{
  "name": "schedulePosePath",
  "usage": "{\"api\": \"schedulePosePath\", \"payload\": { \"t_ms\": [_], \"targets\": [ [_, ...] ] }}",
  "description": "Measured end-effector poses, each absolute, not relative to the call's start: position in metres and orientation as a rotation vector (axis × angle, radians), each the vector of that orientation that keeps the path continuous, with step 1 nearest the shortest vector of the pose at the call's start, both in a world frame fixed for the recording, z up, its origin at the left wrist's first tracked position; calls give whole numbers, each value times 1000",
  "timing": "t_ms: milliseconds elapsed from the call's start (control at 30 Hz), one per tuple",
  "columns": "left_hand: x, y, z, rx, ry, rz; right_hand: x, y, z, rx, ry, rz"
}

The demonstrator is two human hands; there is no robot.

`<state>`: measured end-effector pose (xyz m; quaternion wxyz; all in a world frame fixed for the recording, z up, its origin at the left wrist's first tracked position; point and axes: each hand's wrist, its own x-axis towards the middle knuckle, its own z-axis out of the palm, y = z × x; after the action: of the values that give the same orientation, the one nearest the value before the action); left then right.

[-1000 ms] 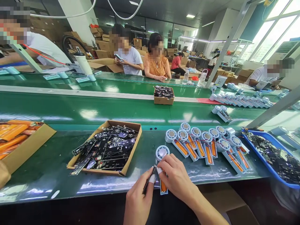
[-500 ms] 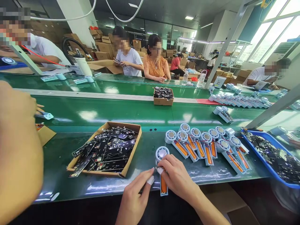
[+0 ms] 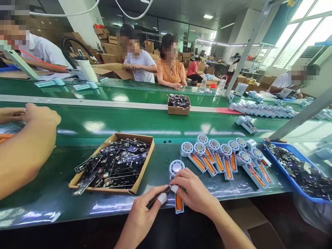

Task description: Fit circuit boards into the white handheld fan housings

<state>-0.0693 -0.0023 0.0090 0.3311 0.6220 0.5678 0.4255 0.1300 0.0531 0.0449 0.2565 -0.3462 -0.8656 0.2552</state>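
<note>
My left hand [image 3: 145,210] is closed on a narrow dark circuit board [image 3: 155,200], pinched between thumb and fingers, with white covering on a fingertip. At the board's upper end, my right hand [image 3: 194,191] holds its fingers pinched together; what lies in them is too small to make out. Partly under the right hand is a light-blue fan-like housing [image 3: 176,167] with a round head. Its handle, holding an orange strip [image 3: 179,203], points toward me at the bench's front edge. Left of my hands, a cardboard tray [image 3: 144,166] is heaped with similar boards.
Several like housings [image 3: 225,150] lie in a cluster to the right. A blue tray [image 3: 292,185] of dark boards stands beyond them. A co-worker's arm [image 3: 28,148] reaches in from the left. A smaller box [image 3: 178,110] of boards sits on the green belt [image 3: 135,119].
The board in my left hand has come into view as that hand tilted. The co-worker's arm at left has shifted, showing both hands. The whole view has moved slightly.
</note>
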Motion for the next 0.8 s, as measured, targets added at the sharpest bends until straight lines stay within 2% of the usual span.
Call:
{"api": "schedulePosePath", "payload": {
  "t_ms": [133,333,433,567,800],
  "targets": [
    [-74,-3,7,1550,1545,1012,146,47,53,-1026,-2295,752],
    [-70,-5,4,1610,1541,918,144,34,56,-1197,-2668,494],
    [-68,-2,1,1734,1606,904,141,41,57,-1144,-2719,476],
    [-65,0,2,1939,1637,897,142,55,51,-996,-2397,719],
    [-55,-18,5,2394,1739,509,119,50,24,-1076,-1713,1219]
  ]
}}
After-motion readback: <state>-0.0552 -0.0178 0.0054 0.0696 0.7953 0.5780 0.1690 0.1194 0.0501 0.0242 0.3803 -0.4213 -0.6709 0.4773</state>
